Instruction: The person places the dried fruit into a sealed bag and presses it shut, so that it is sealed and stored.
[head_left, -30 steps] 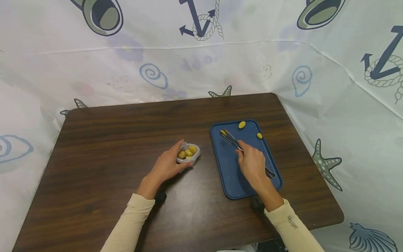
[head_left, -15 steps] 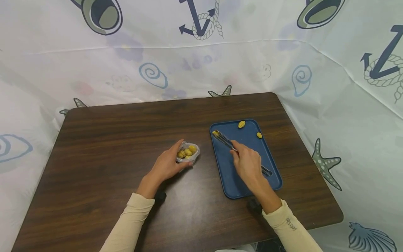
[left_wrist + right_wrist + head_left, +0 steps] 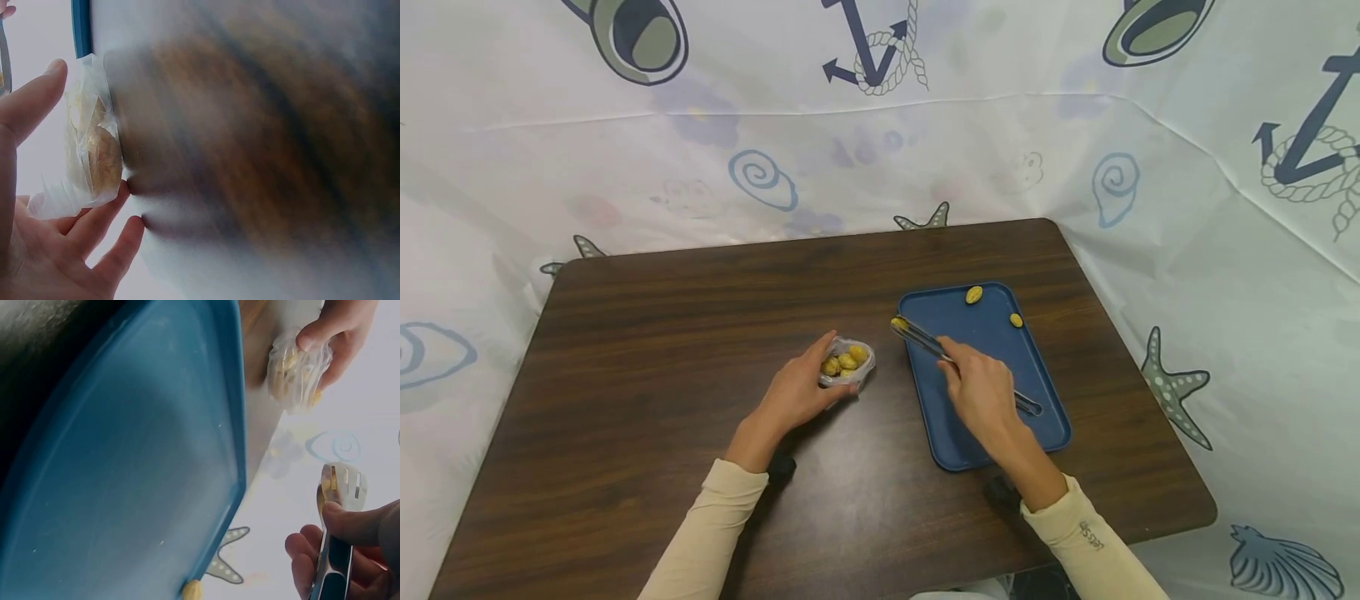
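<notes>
My left hand [image 3: 797, 390] holds a small clear plastic bag [image 3: 867, 379] upright on the table, thumb on one side and fingers on the other. Several yellow oval pieces [image 3: 848, 362] show in its mouth. Over the tray's left part, my right hand [image 3: 985, 392] grips metal tongs [image 3: 925, 340] with slotted ends. Pinched at their tips is another yellow oval piece [image 3: 899, 323], just past the tray's left rim. In the right wrist view, thumb and fingers wrap the tongs [image 3: 337, 550], and the bag [image 3: 294, 378] appears beyond the tray.
A blue rectangular tray [image 3: 955, 446] lies on the dark wood table [image 3: 715, 308]. Two yellow pieces stay on it, one near the far edge [image 3: 973, 295] and one by the right rim [image 3: 1016, 320]. A printed white sheet [image 3: 850, 142] hangs behind the table.
My right hand has moved left with the tongs, carrying the yellow piece from above the tray to just past its left rim. The left hand and bag have stayed in place.
</notes>
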{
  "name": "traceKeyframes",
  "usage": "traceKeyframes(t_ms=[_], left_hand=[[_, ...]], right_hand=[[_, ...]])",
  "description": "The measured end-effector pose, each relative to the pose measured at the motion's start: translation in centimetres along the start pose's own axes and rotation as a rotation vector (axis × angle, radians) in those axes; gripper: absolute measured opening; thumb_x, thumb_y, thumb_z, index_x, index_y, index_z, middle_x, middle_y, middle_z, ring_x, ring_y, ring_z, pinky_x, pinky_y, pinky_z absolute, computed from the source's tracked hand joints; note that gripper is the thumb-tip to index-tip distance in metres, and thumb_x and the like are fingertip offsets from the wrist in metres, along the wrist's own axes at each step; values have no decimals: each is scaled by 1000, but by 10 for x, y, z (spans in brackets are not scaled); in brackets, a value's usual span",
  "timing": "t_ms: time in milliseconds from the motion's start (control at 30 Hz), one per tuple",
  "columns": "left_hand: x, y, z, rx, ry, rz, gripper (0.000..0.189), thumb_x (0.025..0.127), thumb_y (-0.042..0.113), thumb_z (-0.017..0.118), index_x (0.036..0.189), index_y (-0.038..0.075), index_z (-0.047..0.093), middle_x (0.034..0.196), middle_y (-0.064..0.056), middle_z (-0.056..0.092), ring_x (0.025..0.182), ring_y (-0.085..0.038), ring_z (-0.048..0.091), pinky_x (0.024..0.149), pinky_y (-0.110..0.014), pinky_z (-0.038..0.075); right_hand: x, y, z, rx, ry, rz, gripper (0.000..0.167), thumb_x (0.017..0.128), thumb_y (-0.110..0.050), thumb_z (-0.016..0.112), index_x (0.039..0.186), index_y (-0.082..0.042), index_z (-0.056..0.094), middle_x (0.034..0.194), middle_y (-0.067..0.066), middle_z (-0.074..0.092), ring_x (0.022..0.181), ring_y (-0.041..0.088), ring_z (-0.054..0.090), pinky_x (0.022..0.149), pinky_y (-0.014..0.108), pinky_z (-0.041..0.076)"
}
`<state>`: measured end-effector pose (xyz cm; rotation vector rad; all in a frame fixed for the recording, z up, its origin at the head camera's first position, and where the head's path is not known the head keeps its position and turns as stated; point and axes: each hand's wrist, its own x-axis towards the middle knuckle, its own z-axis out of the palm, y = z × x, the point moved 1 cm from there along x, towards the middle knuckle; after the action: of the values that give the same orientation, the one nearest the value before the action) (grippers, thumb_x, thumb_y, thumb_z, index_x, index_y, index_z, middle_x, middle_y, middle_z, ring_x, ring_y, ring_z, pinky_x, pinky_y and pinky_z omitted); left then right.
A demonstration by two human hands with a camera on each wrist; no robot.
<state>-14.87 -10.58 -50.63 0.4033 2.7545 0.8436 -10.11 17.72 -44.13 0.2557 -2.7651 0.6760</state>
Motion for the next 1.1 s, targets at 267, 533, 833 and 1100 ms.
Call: traceKeyframes(t_ms=[267,533,833,1100], left_hand=[[-1,0,-1,7,1,0,102,89,57,76,166,18,21,161,-15,45,137,-45,54,110,-61,45],[-2,0,0,1,5,5,102,89,56,77,166,17,22,160,-15,47,136,-44,55,109,-61,46],[-3,1,0,3,4,2,103,89,56,77,166,19,21,161,-14,46,136,-43,55,109,-60,46],[-2,0,1,1,-2,-4,102,89,57,76,167,19,20,162,-13,45,137,-43,54,109,-61,45]], right_hand=[[-1,-8,3,-1,-15,-41,32,96,-15,74,128,-14,74,106,7,80,76,25,76,61,46,59],[0,-18,7,-6,-29,-74,33,95,-13,75,127,-14,74,107,6,80,79,25,77,60,44,60],[-1,-23,12,-12,-36,-121,32,94,-14,76,126,-14,75,106,6,80,78,24,77,60,42,59],[-2,-28,17,-10,-67,-136,34,93,-14,77,127,-14,75,106,5,80,77,23,76,59,39,59]])
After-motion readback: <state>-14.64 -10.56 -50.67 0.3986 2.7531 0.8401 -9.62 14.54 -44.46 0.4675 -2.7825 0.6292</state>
